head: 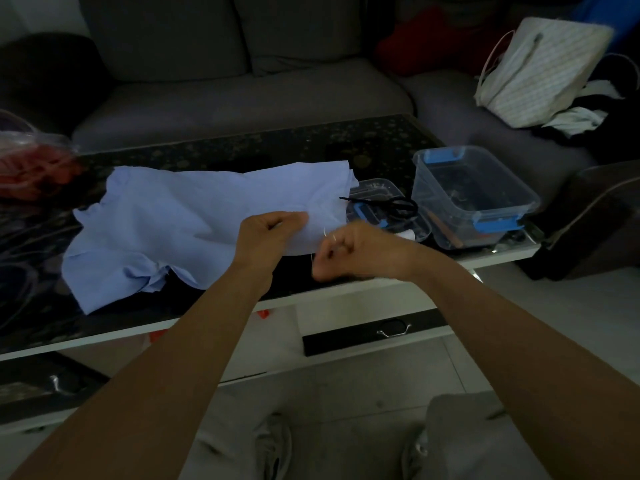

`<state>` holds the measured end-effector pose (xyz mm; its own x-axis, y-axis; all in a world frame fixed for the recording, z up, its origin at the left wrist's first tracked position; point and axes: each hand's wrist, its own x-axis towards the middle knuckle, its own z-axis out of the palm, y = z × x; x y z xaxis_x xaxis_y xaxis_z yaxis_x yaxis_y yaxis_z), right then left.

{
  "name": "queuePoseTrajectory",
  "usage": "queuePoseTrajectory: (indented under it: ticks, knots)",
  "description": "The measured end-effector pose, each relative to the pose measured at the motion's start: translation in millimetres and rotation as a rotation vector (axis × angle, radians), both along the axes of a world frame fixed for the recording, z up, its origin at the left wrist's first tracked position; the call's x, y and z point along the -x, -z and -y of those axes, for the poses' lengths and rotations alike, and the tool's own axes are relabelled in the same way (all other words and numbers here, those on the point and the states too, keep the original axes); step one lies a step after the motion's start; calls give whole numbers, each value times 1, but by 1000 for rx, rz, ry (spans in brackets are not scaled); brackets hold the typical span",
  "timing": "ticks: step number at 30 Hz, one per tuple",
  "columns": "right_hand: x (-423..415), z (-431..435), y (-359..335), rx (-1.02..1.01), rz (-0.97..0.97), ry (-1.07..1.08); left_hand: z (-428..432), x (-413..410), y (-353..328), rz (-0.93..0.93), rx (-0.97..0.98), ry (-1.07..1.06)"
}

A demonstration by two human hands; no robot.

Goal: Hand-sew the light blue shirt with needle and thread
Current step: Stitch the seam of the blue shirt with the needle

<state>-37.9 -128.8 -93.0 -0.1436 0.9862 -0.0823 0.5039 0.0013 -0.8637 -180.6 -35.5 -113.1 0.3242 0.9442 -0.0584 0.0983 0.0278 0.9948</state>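
Light blue shirt [166,220] lies spread across the dark patterned bench [242,150], its right-hand edge lifted slightly off the surface. The left hand [266,237] pinches that raised edge between thumb and fingers [296,219], probably to keep the cloth taut and the sewing line steady. Just beside it, the right hand [360,251] is blurred. Its fingers are curled inward close to the cloth, but I cannot tell whether they pinch a needle. A thin pale strand, likely the thread [325,233], shows between the right hand and the fabric, which suggests a stitch in progress at this edge. Black scissors [394,206] rest on a clear lid [377,187] just past the shirt, within easy reach for cutting thread. A clear plastic box [485,209] with blue latches stands open further right, probably holding the sewing supplies.
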Motion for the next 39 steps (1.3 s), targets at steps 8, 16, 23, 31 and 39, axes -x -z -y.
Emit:
queuePoseTrajectory:
  ticks: [8,16,23,31,39]
  knots:
    - [-10,4,6,388,443,-187,-2,1,0,37,78,-46]
    - [4,-10,13,-351,-17,482,1,-1,2,86,94,34]
    - [11,-21,22,-420,17,543,2,-2,3,161,202,131]
    - [4,-3,13,9,90,-92,-8,-1,6,193,229,5]
    - [-14,2,13,-23,191,99,-4,-1,6,193,194,24]
